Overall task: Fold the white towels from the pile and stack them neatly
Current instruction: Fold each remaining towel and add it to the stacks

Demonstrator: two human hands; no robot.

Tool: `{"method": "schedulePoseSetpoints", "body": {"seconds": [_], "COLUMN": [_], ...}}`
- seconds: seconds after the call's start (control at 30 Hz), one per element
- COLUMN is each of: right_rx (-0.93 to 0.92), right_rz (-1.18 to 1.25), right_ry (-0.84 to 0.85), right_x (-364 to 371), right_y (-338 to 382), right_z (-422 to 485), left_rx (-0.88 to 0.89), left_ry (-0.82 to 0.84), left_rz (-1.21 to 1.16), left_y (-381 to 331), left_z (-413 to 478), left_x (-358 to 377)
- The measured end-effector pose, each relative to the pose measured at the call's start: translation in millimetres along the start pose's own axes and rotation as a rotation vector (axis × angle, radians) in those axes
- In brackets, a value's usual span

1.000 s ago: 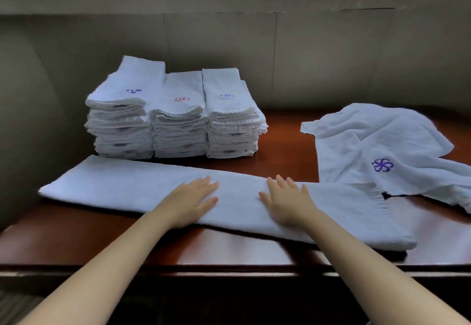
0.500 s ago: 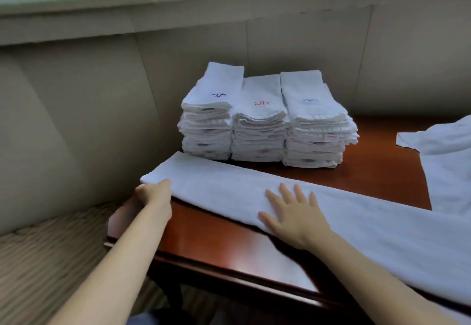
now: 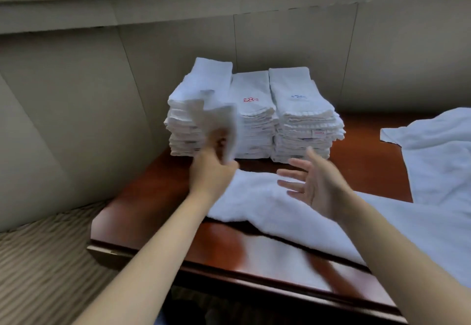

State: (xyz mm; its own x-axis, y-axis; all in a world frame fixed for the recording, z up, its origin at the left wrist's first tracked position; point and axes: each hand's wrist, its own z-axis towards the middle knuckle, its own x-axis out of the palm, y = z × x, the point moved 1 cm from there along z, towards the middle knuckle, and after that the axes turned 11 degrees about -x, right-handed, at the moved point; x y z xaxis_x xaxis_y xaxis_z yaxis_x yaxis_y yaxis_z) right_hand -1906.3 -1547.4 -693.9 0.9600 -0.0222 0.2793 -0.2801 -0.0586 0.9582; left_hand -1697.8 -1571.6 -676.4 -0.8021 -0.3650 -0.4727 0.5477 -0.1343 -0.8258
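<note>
My left hand (image 3: 212, 172) grips the end of the long white terry towel (image 3: 280, 207) I am folding, fingers curled round the cloth and lifting it off the glossy reddish-brown wooden tabletop (image 3: 163, 197); the raised end stands up blurred at about 12 o'clock from my knuckles, in front of the leftmost pile. The rest of that towel lies folded lengthwise as a band across the tabletop, running from my left hand toward 4 o'clock and out of view at the right edge. My right hand (image 3: 316, 184) hovers just above the band with its fingers spread and straight, palm turned toward the left hand, holding nothing.

At 12 o'clock from my hands, against the beige panelled wall (image 3: 76, 100), stand three neat stacks of folded white towels (image 3: 254, 121) side by side and touching: the middle one shows a red embroidered mark on top, the right one a blue mark, and the mark on the left one is hidden by the lifted cloth. At 3 o'clock an unfolded white towel (image 3: 438, 156) lies loosely spread on the tabletop. At 8 o'clock, below the tabletop's corner, there is striped beige carpet (image 3: 43, 268)
</note>
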Motion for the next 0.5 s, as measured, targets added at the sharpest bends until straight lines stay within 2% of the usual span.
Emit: {"method": "schedulePoseSetpoints", "body": {"seconds": [0.1,0.17,0.2,0.27,0.33,0.4,0.5], "right_rx": [0.143,0.208,0.24,0.274,0.248,0.195,0.087], "right_rz": [0.344,0.398,0.333,0.096,-0.058,-0.141,-0.242], "right_ry": [0.048,-0.006,-0.07,-0.236,-0.34,-0.334,-0.281], "right_x": [-30.2,-45.5,-50.5,-58.3,-61.2,-63.0,-72.8], "right_y": [17.5,16.2,12.9,2.8,-5.3,-8.4,5.6], "right_z": [-8.8,-17.5,-20.2,-22.0,-23.6,-25.4,-32.8], "left_rx": [0.333,0.418,0.424,0.462,0.533,0.57,0.503], "left_ry": [0.425,0.629,0.686,0.704,0.637,0.526,0.424], "left_rz": [0.371,0.533,0.556,0.569,0.643,0.786,0.933], "left_y": [-23.3,-24.7,-24.3,-23.7,-20.4,-13.6,-1.7], "left_z": [-36.2,-53.7,-58.0,-59.2,-55.3,-48.9,-41.3], "left_x": [26.0,38.0,40.5,42.1,42.3,41.8,39.7]}}
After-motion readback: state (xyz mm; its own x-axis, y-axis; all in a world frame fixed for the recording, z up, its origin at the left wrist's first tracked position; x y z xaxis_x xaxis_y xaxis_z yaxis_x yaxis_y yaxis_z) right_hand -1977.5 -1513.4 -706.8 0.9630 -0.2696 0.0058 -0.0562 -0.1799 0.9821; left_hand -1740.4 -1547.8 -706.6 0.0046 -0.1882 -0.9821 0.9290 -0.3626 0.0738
